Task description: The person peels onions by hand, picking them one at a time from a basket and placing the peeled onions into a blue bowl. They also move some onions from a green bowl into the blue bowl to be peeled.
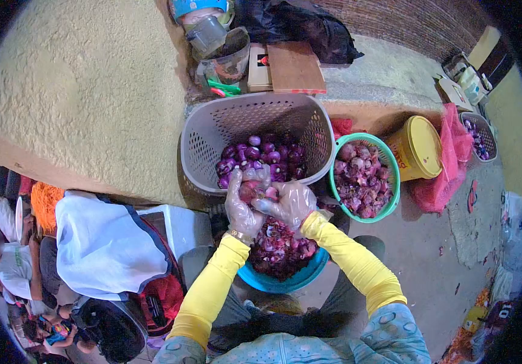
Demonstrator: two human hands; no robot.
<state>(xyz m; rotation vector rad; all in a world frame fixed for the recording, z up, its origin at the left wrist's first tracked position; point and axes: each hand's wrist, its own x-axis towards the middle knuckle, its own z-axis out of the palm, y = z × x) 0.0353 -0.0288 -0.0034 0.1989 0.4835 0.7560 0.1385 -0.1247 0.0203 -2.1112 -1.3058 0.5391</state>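
Observation:
In a clear plastic glove, my left hand [242, 209] is closed around a red onion [250, 191]. Against that onion's right side, the gloved fingers of my right hand [294, 203] are pinched together; a pinkish bit shows at their tips, and whether they hold a tool is hidden. Both hands are over the near rim of a grey perforated basket [203, 145] holding several peeled purple onions [255, 151]. Below my wrists, a blue basin [300, 280] contains onion skins [279, 246]. To the right, a green basket [398, 176] holds unpeeled onions [363, 176].
A yellow lidded bucket [415, 148], a pink mesh sack [440, 188] and another grey basket [488, 145] stand to the right. Cardboard [297, 67] and plastic containers [230, 57] lie beyond the basket. At left are a white cloth [106, 242] and other people [18, 267].

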